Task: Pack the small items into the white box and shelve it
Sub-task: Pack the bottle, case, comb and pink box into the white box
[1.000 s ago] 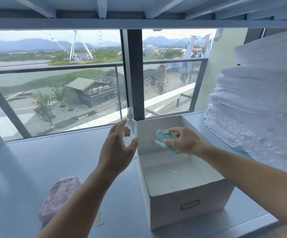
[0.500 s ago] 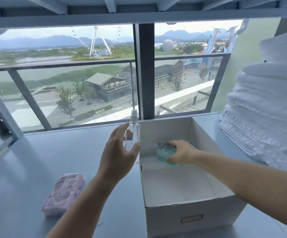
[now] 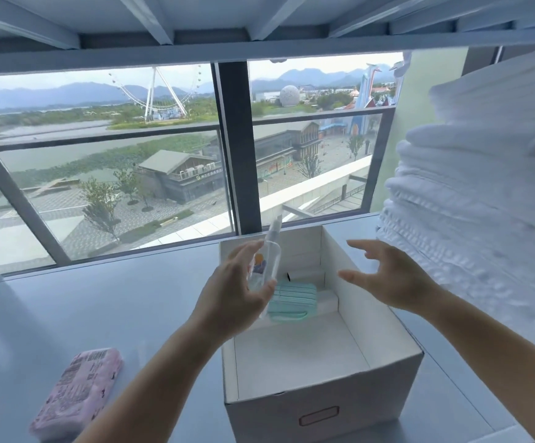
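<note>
An open white box (image 3: 323,407) stands on the grey shelf surface in front of me. A teal pack (image 3: 294,300) lies inside it near the far left wall. My left hand (image 3: 234,298) grips a clear spray bottle (image 3: 267,259), tilted over the box's left edge. My right hand (image 3: 390,279) hovers above the box's right side, fingers spread and holding nothing. A pink wrapped pack (image 3: 77,394) lies on the surface at the lower left.
A tall stack of folded white towels (image 3: 483,219) fills the right side, close to the box. A window with a dark frame (image 3: 231,148) runs along the back. A shelf underside with beams (image 3: 259,20) spans overhead.
My right hand set the teal pack down in the box, let go and lifted away to the right. My left hand brought the spray bottle over the box's left edge.
</note>
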Demonstrator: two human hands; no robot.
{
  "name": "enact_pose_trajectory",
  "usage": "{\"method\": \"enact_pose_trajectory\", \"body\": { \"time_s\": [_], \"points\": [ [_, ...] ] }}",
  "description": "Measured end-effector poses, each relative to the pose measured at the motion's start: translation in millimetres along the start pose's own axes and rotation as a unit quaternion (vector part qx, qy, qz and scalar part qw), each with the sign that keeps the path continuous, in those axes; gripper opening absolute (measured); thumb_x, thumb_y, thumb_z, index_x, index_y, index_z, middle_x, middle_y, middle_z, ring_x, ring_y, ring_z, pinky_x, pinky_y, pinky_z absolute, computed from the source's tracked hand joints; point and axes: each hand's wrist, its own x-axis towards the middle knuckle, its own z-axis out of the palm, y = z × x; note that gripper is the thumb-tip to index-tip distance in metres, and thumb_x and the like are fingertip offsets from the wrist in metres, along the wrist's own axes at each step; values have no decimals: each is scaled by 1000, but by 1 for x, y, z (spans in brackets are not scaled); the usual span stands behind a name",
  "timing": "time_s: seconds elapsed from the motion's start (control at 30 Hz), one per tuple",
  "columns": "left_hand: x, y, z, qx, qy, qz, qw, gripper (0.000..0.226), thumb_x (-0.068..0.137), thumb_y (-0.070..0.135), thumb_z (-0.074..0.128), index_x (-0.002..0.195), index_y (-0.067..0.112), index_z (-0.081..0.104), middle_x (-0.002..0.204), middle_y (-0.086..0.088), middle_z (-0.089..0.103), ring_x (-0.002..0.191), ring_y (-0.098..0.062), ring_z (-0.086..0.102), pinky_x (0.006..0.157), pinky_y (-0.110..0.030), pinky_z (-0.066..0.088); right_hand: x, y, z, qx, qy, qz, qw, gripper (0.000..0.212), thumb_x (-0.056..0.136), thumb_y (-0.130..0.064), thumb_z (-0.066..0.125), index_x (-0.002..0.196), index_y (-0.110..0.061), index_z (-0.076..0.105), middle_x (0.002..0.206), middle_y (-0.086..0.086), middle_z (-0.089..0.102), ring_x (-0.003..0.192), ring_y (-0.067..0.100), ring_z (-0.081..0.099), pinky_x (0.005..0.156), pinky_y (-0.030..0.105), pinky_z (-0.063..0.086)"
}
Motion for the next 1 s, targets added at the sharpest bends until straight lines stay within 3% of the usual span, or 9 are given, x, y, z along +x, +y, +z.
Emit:
{"method": "enact_pose_trajectory", "body": {
  "time_s": [0.13, 0.33, 0.5, 0.6, 0.7, 0.77, 0.9, 1.0],
  "points": [
    [5, -2, 21, 24, -86, 6, 996, 60, 84, 23, 63, 138, 20, 38, 134, 4, 50, 101, -6, 52, 86, -22, 43, -18, 20, 6, 104, -27, 60, 992, 55, 79, -35, 68, 130, -23, 50, 131, -7, 55, 108, 10, 56, 87, 25, 41],
    [10, -8, 42, 74, -175, -35, 981, 68, 81, 21, 65, 141, 22, 33, 131, 0, 50, 97, -5, 50, 87, -14, 33, -20, 34, 11, 229, -52, 61, 970, 33, 88, -18, 57, 118, -32, 56, 101, -33, 58, 82, -20, 58, 72, 2, 40],
    [12, -15, 51, 102, -239, -68, 963, 76, 77, 18, 67, 143, 22, 29, 138, 3, 43, 113, -11, 51, 93, -13, 32, -16, 47, 17, 275, -71, 61, 957, 34, 88, -13, 55, 107, -42, 59, 101, -34, 60, 89, -18, 59, 83, 10, 42],
    [10, -16, 51, 118, -261, -83, 955, 75, 77, 18, 65, 143, 24, 29, 141, 6, 39, 117, -12, 49, 94, -14, 31, -15, 50, 19, 289, -73, 56, 953, 37, 89, -11, 54, 99, -47, 55, 86, -42, 59, 83, -24, 56, 74, 7, 41],
    [8, -16, 52, 121, -276, -91, 949, 73, 79, 18, 64, 142, 24, 29, 142, 6, 38, 116, -13, 49, 91, -12, 30, -13, 49, 20, 297, -80, 54, 950, 40, 89, -7, 52, 91, -47, 56, 75, -47, 59, 79, -27, 54, 64, -5, 39],
    [8, -15, 52, 125, -274, -95, 949, 70, 80, 24, 64, 141, 24, 31, 142, 6, 38, 116, -13, 49, 90, -13, 30, -12, 49, 21, 302, -80, 56, 948, 37, 89, -8, 53, 99, -42, 59, 81, -43, 62, 83, -24, 56, 64, -3, 39],
    [9, -16, 51, 128, -244, -99, 956, 70, 79, 33, 65, 140, 24, 34, 144, 6, 38, 128, -12, 39, 102, -19, 29, -9, 47, 20, 297, -88, 62, 949, 41, 88, -17, 56, 126, -32, 52, 115, -26, 57, 93, -17, 54, 85, 13, 36],
    [9, -14, 47, 148, -181, -50, 971, 66, 80, 39, 64, 139, 28, 36, 146, 8, 36, 135, -11, 29, 110, -23, 23, -7, 41, 16, 261, -99, 56, 959, 45, 89, -24, 56, 132, -30, 46, 128, -13, 52, 100, -2, 54, 92, 21, 34]
  ]
}}
